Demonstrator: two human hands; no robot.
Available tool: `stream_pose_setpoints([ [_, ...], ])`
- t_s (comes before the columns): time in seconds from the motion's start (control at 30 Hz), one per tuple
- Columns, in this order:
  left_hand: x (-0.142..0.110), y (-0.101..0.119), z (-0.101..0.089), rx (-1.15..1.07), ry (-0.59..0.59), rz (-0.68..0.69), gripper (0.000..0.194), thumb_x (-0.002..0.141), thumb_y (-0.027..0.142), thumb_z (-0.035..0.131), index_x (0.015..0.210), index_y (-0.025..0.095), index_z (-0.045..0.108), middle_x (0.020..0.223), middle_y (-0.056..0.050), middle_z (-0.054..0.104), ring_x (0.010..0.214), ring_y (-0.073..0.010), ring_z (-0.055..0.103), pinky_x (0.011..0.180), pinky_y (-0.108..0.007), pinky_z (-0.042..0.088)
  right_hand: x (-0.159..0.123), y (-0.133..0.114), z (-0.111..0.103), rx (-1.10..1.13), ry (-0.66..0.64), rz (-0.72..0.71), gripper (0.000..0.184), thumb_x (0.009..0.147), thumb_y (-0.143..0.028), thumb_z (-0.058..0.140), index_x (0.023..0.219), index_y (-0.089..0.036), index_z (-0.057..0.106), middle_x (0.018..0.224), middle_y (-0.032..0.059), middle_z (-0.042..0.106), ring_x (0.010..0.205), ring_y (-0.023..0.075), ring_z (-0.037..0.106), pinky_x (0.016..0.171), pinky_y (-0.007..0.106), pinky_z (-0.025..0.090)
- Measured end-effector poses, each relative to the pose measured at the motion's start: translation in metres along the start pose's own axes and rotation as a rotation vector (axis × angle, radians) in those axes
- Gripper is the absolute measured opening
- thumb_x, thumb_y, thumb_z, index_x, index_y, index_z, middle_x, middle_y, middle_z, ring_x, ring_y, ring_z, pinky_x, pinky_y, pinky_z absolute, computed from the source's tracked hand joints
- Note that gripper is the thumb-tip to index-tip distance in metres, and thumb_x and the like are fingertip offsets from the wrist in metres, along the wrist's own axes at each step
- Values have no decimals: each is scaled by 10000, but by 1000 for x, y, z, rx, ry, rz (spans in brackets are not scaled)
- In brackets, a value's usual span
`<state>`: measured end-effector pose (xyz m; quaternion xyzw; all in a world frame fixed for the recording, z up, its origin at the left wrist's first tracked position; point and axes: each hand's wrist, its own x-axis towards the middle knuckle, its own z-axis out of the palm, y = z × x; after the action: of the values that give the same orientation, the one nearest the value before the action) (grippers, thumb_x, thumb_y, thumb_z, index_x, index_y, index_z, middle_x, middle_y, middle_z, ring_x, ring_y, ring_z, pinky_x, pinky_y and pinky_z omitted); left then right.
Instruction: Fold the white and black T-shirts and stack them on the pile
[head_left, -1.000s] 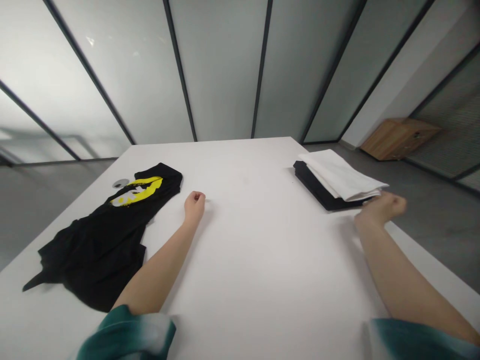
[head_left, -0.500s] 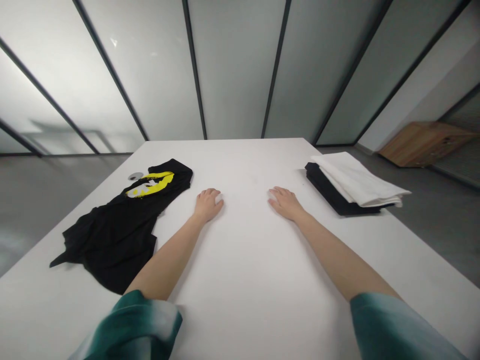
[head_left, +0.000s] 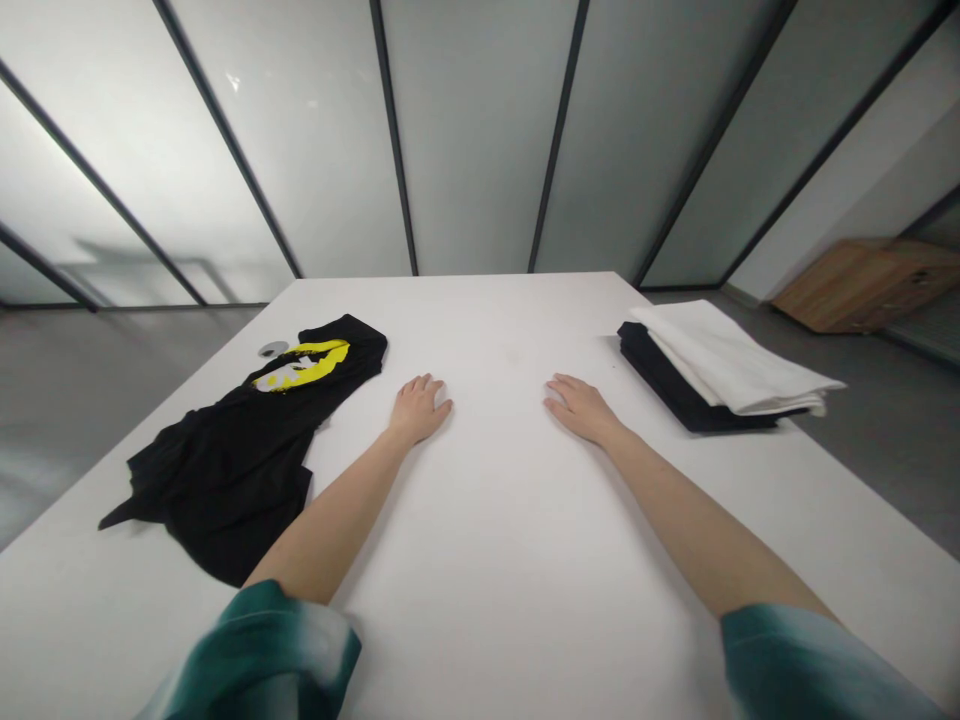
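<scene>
My left hand rests palm down on the white table, fingers apart and holding nothing. Just left of it lies a black T-shirt with a yellow and white print, spread loosely and somewhat crumpled. My right hand also lies flat on the tabletop, open, with nothing in it. To its right sits a folded white cloth on top of a folded black cloth; neither hand touches this stack.
A small grey round object lies beside the shirt near the table's left edge. Frosted glass panels with dark frames stand behind the table. A wooden cabinet is on the floor at the far right.
The view has shifted very slightly. My right hand sits a little further right in the picture; both hands stay flat on the table, and the garments lie as before.
</scene>
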<state>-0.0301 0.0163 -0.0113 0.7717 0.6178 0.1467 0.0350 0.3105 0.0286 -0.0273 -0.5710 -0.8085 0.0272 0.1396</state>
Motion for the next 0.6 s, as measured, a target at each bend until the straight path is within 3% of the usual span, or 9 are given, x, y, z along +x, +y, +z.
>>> stream_pose_setpoints([
  [0.6,0,2,-4,30,-29,-8,505,922,431,481,1348,172,561,1490,-157,472,1379,-319,420,1135,-458,325,0,-5,-4,19,-23,12,479,950,-400,444,1335,-150,586,1465,172,492,1373,314,434,1110,483,368],
])
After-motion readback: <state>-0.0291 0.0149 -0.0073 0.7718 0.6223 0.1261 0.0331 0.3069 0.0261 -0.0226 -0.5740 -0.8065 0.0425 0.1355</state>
